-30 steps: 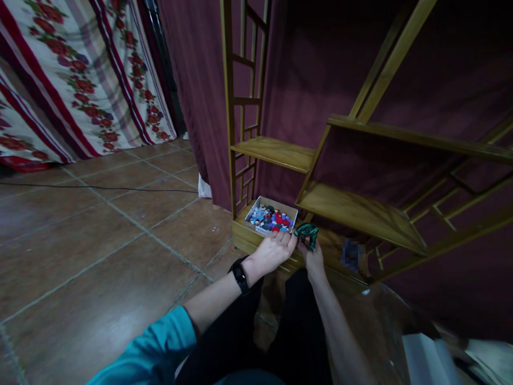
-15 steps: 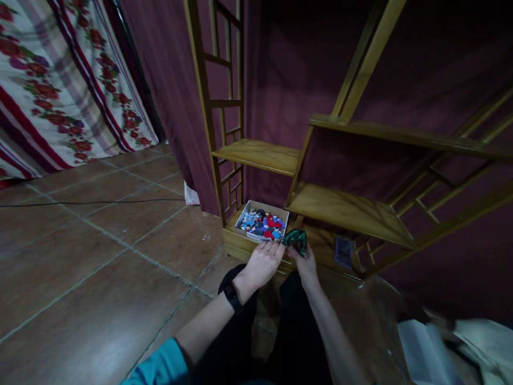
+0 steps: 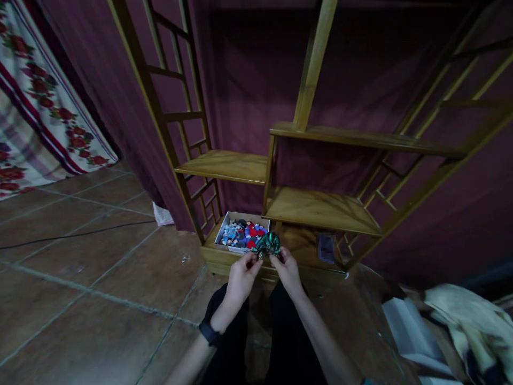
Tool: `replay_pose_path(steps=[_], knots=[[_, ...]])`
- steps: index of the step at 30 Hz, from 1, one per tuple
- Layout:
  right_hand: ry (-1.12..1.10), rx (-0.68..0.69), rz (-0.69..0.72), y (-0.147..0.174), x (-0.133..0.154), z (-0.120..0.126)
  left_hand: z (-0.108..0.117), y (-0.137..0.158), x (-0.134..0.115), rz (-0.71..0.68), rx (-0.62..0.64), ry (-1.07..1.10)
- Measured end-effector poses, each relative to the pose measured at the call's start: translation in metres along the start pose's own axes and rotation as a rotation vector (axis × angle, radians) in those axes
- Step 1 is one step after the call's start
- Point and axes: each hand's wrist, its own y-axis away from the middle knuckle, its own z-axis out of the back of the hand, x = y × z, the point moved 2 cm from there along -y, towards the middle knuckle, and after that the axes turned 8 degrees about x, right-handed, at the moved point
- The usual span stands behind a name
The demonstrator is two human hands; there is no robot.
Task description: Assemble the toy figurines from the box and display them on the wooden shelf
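A shiny dark green, bunched-up item (image 3: 268, 243), too small to name exactly, is held between both hands just in front of the shelf unit. My left hand (image 3: 241, 275), with a dark watch on its wrist, pinches the item's lower left side. On the opposite side my right hand (image 3: 287, 271) grips it with closed fingertips. Right behind the item stands a shallow white box (image 3: 222, 233), filled with many small red, blue, purple and grey pieces; the item covers part of its right front corner.
A wooden shelf unit (image 3: 320, 206) with lattice sides stands against a dark red curtain (image 3: 248, 69). On its bottom board at the right lies a dark blurred rectangle (image 3: 326, 248). A white box-like thing (image 3: 414, 334) and pale cloth (image 3: 473, 315) are at lower right. A black cable (image 3: 76, 234) crosses the tiled floor.
My view has turned to the right. Both hands have come to either side of the green item, which now faces upright in front of the box; the left hand has turned its thumb side up.
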Motion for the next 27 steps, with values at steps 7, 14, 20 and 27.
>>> replay_pose_path(steps=[7, 14, 20, 27], knots=[[0.151, -0.015, 0.076, 0.000, 0.017, 0.009, 0.002, -0.004, 0.004, 0.074, 0.009, 0.280], [0.212, -0.007, 0.114, 0.007, 0.028, 0.015, 0.000, -0.001, -0.016, 0.228, 0.013, 0.518], [0.171, -0.030, 0.126, 0.010, 0.034, 0.018, 0.003, 0.000, -0.030, 0.276, -0.018, 0.608], [0.101, -0.071, 0.162, 0.014, 0.061, 0.033, 0.012, -0.003, -0.067, 0.259, -0.051, 0.585]])
